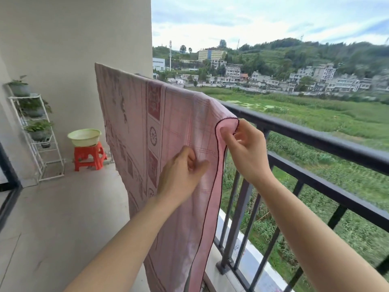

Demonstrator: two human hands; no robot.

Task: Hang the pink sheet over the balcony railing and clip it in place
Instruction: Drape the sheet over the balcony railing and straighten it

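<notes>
Over the railing (315, 135), pink sheet (168, 114) draped, long axis downward — right hand (248, 152), left hand (181, 175) both pinching it.

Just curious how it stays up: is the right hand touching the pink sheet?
Touching. The head view shows the right hand pinching the pink sheet by its dark-trimmed edge.

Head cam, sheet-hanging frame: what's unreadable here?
All in the head view:
- Outer half of the pink patterned sheet: hidden behind its own inner drape.
- Sheet's lower hem: cut off by the bottom edge.
- Top bar of the black metal railing where the sheet lies: covered by fabric.
- Fingertips of the left hand and right hand: curled into the fabric they pinch.
- Inside of the pale green plastic basin: hidden by its rim.
</notes>
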